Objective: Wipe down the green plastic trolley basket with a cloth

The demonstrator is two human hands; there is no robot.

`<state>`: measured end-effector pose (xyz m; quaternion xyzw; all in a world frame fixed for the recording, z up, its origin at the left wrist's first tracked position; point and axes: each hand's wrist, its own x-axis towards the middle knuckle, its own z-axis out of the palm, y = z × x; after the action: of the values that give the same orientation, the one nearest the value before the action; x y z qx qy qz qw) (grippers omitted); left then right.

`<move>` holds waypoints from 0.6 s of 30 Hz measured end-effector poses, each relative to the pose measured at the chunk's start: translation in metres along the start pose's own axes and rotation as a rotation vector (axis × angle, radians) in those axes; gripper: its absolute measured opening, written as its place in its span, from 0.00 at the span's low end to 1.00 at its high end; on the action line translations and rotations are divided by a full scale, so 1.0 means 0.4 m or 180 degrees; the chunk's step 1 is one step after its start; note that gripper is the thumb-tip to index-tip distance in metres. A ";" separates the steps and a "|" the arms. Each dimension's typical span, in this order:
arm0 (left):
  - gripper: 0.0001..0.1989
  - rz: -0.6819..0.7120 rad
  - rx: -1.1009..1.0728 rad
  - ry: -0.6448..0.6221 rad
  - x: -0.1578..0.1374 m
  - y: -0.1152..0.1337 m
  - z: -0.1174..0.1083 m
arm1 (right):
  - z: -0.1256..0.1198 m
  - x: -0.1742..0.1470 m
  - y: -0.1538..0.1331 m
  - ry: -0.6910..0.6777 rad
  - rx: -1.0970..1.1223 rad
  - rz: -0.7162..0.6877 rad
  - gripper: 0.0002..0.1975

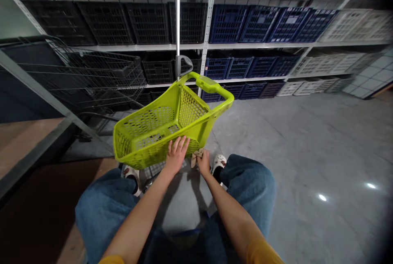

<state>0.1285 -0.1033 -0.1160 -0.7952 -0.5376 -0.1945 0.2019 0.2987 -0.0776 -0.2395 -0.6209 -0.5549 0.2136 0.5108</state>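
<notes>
With yellow sleeves point(260, 251) nearest, rests left hand point(177, 157), fingers slightly apart, against lime-green cart point(156, 149); clamps beige cloth point(195, 156) in right hand point(204, 164) beside it

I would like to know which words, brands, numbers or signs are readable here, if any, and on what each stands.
No text can be read.
Two pale rectangular labels on dark-blue slatted plastic crates: too small and blurred.
Lime-green perforated plastic shopping cart: no lettering that I can make out.
</notes>
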 end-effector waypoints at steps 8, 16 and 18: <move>0.30 0.0088 0.0018 0.0238 0.006 -0.002 0.027 | 0.015 0.075 -0.049 0.0734 0.0007 -0.0139 0.14; 0.30 0.0436 0.0061 -0.0054 -0.023 -0.049 0.017 | 0.092 -0.055 0.064 0.0401 -0.0120 0.0316 0.14; 0.30 0.0522 0.0109 -0.0220 -0.046 -0.067 0.014 | 0.128 -0.078 0.039 0.0418 -0.0104 0.0348 0.13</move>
<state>0.0975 -0.1054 -0.1275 -0.8392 -0.4806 -0.1405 0.2120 0.2545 -0.0835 -0.2823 -0.6712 -0.4890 0.1909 0.5234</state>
